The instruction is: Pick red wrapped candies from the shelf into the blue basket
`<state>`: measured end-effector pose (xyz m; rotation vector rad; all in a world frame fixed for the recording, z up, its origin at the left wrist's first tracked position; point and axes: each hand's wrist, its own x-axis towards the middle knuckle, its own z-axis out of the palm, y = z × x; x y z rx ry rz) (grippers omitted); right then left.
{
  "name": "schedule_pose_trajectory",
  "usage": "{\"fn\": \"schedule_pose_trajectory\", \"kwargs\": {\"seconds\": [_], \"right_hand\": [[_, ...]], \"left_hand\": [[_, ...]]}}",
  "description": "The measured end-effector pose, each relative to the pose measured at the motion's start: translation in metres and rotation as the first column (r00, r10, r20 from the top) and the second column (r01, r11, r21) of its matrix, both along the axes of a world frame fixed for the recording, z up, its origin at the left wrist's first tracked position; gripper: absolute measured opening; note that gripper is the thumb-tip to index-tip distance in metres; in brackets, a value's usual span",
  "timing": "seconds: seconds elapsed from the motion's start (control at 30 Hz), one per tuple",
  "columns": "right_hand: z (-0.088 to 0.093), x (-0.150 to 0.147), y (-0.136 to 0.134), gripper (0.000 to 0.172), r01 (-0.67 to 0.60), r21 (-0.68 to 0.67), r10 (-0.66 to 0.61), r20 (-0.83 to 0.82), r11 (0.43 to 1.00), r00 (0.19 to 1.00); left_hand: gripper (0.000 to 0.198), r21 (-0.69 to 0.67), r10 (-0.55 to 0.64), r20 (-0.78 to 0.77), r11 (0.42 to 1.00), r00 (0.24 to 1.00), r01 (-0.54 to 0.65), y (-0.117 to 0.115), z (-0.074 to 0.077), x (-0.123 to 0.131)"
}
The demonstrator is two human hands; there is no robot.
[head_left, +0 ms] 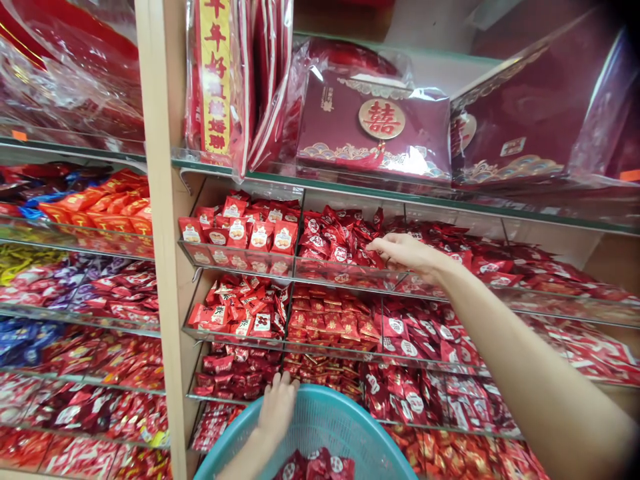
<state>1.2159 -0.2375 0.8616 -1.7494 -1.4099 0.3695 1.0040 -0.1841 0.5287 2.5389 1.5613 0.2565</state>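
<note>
My right hand (407, 252) reaches into the top tray of small packets, its fingers drawn together at the red wrapped candies (340, 253) with white oval labels. Whether a candy is between the fingertips is hidden. Lower down, my left hand (278, 404) is hooked over the back rim of a turquoise plastic basket (345, 400), holding it. A few dark red wrapped candies (317, 465) lie in the bottom of this basket, which is cut off by the lower picture edge.
Stepped clear trays (240, 260) of red packets fill the shelving. A wooden upright (163, 233) divides it from more trays at left. Above runs a glass shelf (350, 190) with dark red gift boxes (330, 127) and plastic-wrapped red banners (215, 87).
</note>
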Motion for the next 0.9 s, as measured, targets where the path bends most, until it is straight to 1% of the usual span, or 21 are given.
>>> {"fn": "schedule_pose_trajectory", "kwargs": {"seconds": [0.13,0.23,0.3,0.37,0.4,0.43,0.47,0.5,0.53,0.57,0.6,0.67,0.7,0.73,0.77,0.8,0.83,0.9], "right_hand": [[0.000,0.003,-0.005,0.023,-0.044,0.045,0.047,-0.051,0.998,0.998],[-0.001,0.006,-0.019,0.021,-0.037,0.103,0.047,-0.096,0.994,0.994],[-0.009,0.008,-0.034,0.020,-0.048,0.166,0.071,-0.135,0.985,0.988],[-0.028,0.006,-0.049,0.019,-0.123,0.212,0.158,-0.154,0.970,0.975],[-0.043,0.003,-0.056,0.018,-0.186,0.202,0.218,-0.152,0.962,0.964],[-0.061,0.000,-0.060,0.018,-0.256,0.163,0.281,-0.150,0.953,0.948],[-0.084,-0.005,-0.062,0.019,-0.331,0.089,0.342,-0.151,0.939,0.928],[-0.109,-0.011,-0.062,0.020,-0.401,0.008,0.397,-0.166,0.916,0.903],[-0.138,-0.017,-0.060,0.020,-0.468,-0.076,0.447,-0.196,0.880,0.873],[-0.168,-0.024,-0.055,0.020,-0.505,-0.142,0.469,-0.222,0.851,0.855],[-0.199,-0.029,-0.050,0.020,-0.525,-0.214,0.477,-0.238,0.824,0.846],[-0.257,-0.038,-0.037,0.017,-0.512,-0.327,0.466,-0.214,0.794,0.859],[-0.281,-0.042,-0.032,0.016,-0.484,-0.381,0.473,-0.130,0.788,0.872],[-0.301,-0.044,-0.027,0.015,-0.444,-0.425,0.489,-0.004,0.789,0.872],[-0.316,-0.045,-0.024,0.014,-0.407,-0.464,0.511,0.119,0.787,0.851],[-0.328,-0.047,-0.022,0.015,-0.376,-0.490,0.527,0.216,0.787,0.822],[-0.335,-0.048,-0.021,0.018,-0.355,-0.506,0.540,0.285,0.787,0.792],[-0.342,-0.052,-0.020,0.024,-0.343,-0.520,0.560,0.347,0.782,0.752]], "left_hand": [[0.043,-0.018,-0.003,-0.012,1.000,1.000,0.003,0.001,-0.001,0.000],[0.042,-0.012,-0.009,-0.011,1.000,1.000,0.008,0.000,0.001,0.000],[0.040,0.006,-0.017,-0.012,1.000,1.000,0.017,0.000,0.001,0.000],[0.040,0.015,-0.020,-0.013,1.000,1.000,0.021,0.000,0.002,0.000],[0.040,0.010,-0.018,-0.013,1.000,1.000,0.018,0.000,0.001,0.000],[0.040,0.012,-0.016,-0.008,1.000,1.000,0.016,-0.001,0.001,0.000],[0.040,0.010,-0.016,-0.007,1.000,1.000,0.016,-0.001,0.001,0.000],[0.039,0.013,-0.015,-0.005,1.000,1.000,0.015,-0.001,0.001,0.000],[0.038,0.016,-0.016,-0.003,1.000,1.000,0.016,-0.001,0.001,0.000],[0.037,0.020,-0.019,-0.005,1.000,1.000,0.019,-0.002,0.001,0.001],[0.036,0.026,-0.022,-0.008,0.999,1.000,0.022,-0.002,0.002,0.001],[0.034,0.033,-0.027,-0.021,0.999,0.999,0.028,-0.002,0.003,0.002],[0.034,0.036,-0.027,-0.026,0.999,0.999,0.028,-0.002,0.003,0.002],[0.034,0.038,-0.026,-0.030,0.999,0.999,0.027,-0.002,0.002,0.002],[0.035,0.040,-0.020,-0.030,0.999,0.999,0.022,-0.001,0.001,0.002],[0.036,0.042,-0.018,-0.028,0.999,0.999,0.019,-0.001,0.000,0.001],[0.036,0.043,-0.015,-0.025,0.999,1.000,0.016,-0.001,-0.001,0.001],[0.036,0.042,-0.012,-0.023,0.999,1.000,0.013,-0.001,-0.002,0.000]]}}
